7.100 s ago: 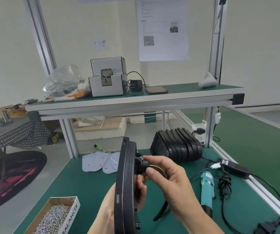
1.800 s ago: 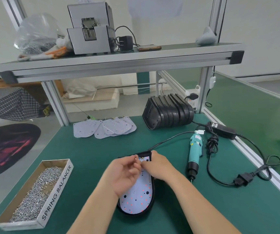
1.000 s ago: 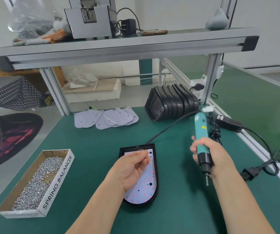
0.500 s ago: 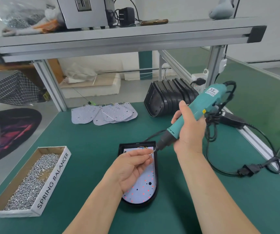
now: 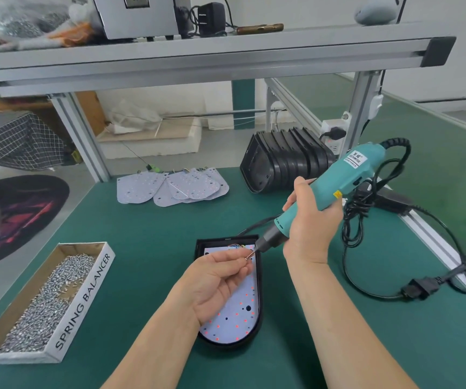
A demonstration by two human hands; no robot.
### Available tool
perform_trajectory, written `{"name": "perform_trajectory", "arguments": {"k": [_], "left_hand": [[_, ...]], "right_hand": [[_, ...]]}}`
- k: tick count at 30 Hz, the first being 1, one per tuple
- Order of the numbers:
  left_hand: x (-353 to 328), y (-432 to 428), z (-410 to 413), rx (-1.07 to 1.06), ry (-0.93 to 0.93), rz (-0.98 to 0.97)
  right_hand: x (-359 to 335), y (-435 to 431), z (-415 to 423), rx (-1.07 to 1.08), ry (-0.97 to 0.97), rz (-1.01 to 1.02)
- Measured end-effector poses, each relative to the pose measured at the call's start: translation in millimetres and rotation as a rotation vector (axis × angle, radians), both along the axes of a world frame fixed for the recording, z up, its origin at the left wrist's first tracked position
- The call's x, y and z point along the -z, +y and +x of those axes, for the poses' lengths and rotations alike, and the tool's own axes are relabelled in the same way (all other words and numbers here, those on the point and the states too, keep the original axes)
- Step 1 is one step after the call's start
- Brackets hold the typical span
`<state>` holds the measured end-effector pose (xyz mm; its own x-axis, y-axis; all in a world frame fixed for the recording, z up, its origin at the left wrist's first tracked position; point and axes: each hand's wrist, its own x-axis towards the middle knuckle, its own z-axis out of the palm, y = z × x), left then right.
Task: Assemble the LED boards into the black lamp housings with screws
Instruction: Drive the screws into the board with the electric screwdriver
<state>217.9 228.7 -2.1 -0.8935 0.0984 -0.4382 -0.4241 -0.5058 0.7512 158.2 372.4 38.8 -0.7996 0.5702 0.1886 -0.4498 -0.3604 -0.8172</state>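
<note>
A black lamp housing (image 5: 257, 327) lies flat on the green bench with a white LED board (image 5: 237, 315) seated inside it. My left hand (image 5: 215, 284) hovers over the board's upper half and pinches a small screw (image 5: 247, 257) at its fingertips. My right hand (image 5: 309, 220) grips a teal electric screwdriver (image 5: 338, 181), tilted so its bit meets the screw. The board's upper part is partly hidden by my left hand.
A cardboard box of screws (image 5: 43, 304) sits at the left. Spare LED boards (image 5: 170, 186) and a row of stacked black housings (image 5: 288, 161) lie at the back. The screwdriver's cable and plug (image 5: 414, 290) trail at the right. An aluminium shelf (image 5: 198, 54) overhangs the bench.
My right hand picked the screwdriver off the bench, swung it up and tipped its bit down to the screw in my left hand. The left hand has barely moved.
</note>
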Motion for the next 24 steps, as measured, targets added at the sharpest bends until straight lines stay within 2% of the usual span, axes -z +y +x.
{"name": "perform_trajectory", "arguments": {"k": [11, 16, 21, 24], "left_hand": [[4.5, 6.6, 2.7, -0.092, 0.061, -0.016], [6.0, 5.5, 4.4, -0.132, 0.106, 0.0], [7.9, 6.1, 4.7, -0.083, 0.141, -0.089], [10.3, 8.1, 3.8, -0.069, 0.15, -0.114]], "right_hand": [[-4.5, -5.8, 7.4, 0.017, 0.039, 0.01], [-2.5, -8.3, 8.0, 0.063, -0.036, -0.067], [-1.4, -2.9, 7.3, -0.093, 0.015, -0.089], [-2.8, -6.3, 6.0, -0.082, 0.057, -0.04]]}}
